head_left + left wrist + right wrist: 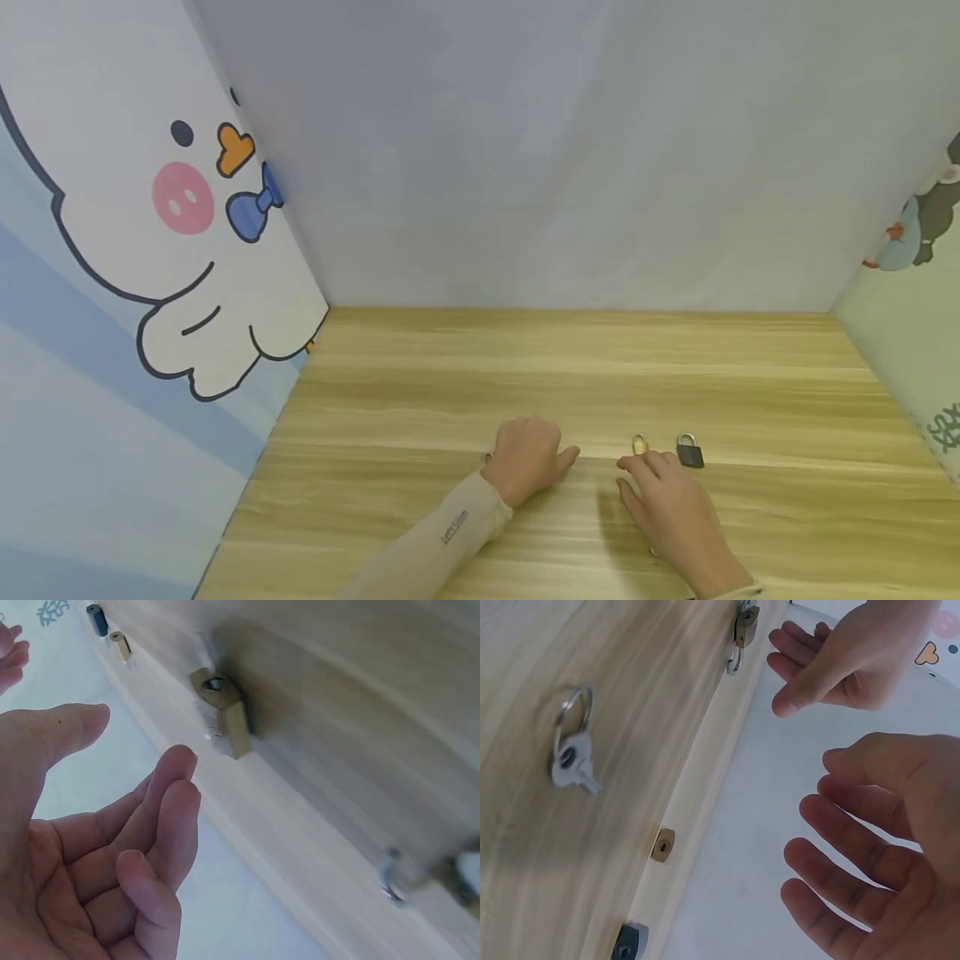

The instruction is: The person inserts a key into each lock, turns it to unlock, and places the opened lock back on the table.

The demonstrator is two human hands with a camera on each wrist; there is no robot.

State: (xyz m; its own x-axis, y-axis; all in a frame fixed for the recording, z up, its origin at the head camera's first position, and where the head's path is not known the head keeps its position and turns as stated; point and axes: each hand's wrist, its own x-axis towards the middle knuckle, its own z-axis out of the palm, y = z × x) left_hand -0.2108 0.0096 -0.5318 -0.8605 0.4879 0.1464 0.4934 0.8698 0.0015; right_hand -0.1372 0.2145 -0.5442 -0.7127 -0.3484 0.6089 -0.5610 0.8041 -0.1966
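My left hand (527, 454) hovers over the table, its fingers loosely bent and holding nothing. Beneath it, in the left wrist view, lies a blurred brass padlock (234, 724) with metal pieces about it. My right hand (671, 504) is also raised with bent, spread fingers and grips nothing. Just beyond its fingertips lie a small brass padlock (640, 445) and a dark padlock (690, 455). A silver key (574, 761) on a ring lies on the wood in the right wrist view; in the head view the right hand mostly hides that spot.
The wood-grain table (420, 375) reaches back to a plain pale wall (525, 167). A panel with a cartoon bird (112, 208) stands on the left, and another printed panel (900, 333) on the right. A blurred metal piece (391, 877) lies low in the left wrist view.
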